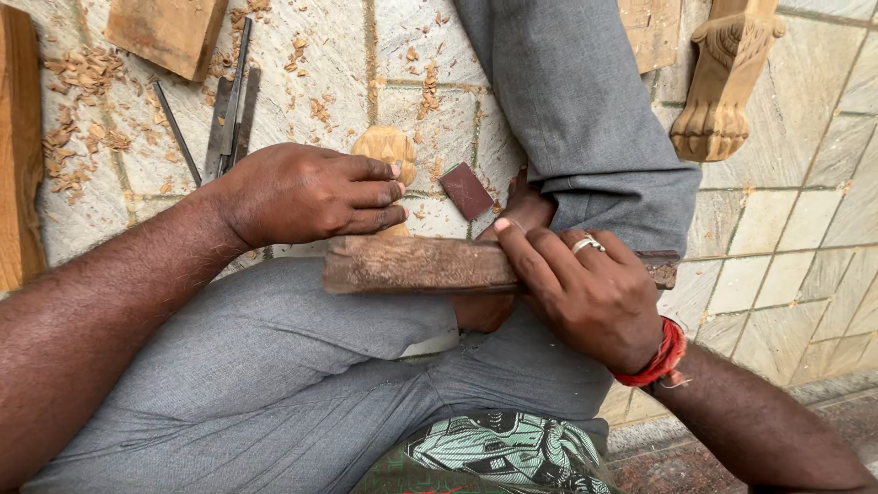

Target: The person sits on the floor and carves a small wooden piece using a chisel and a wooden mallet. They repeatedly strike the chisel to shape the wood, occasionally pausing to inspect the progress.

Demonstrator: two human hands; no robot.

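A pale stone-tiled floor (796, 265) filled the view, its joints showing as darker lines. A carved wooden leg (722, 82) with a clawed foot (lion-like, toes pointing down) lay at the upper right. Far to the left of that leg, a few slim metal chisels (229, 114) lay side by side, with a flat wooden block (165, 32) just above them. Wood shavings (82, 137) were scattered left of the chisels. Between the chisels and the leg lay a small dark reddish square of sandpaper (466, 190). A long plank (18, 146) ran along the left edge.
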